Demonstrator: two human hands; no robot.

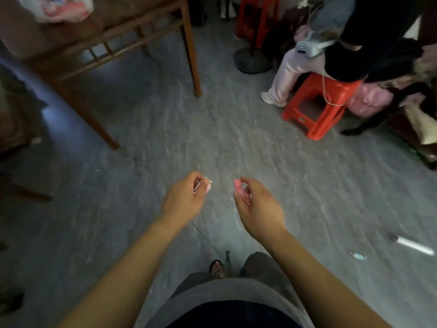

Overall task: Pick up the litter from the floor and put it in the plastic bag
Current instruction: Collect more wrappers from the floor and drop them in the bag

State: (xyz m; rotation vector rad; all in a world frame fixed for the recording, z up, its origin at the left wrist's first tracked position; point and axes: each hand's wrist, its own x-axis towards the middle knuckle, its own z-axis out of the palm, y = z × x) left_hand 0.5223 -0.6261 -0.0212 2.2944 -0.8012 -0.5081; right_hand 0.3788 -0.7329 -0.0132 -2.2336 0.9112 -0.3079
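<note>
The person stands with both arms out over the grey floor, and each hand is closed on a bit of litter. The left hand pinches a smaller pink scrap between thumb and curled fingers; the right hand pinches a pink printed scrap the same way, its black lettering showing against the palm. The two hands are near each other but apart, and nothing visibly joins the two scraps. Whether they are halves of one wrapper I cannot tell.

So two pieces are off the floor and in hand, yet neither is bagged. No open bag hangs from either hand. The only plastic bag in view — pale, with pink showing through it — lies on the wooden table at the upper left, well apart from the hands, and I cannot say it is the one meant.

More litter lies on the floor to the person's right: a white tube and, near it, a bluish scrap. A small pale scrap lies far left, by the table's leg.

By my reading the task is early to midway — the held scraps need dropping into a bag, and at least these three pieces wait to be collected.

Another person sits on a red stool at the upper right.
</note>
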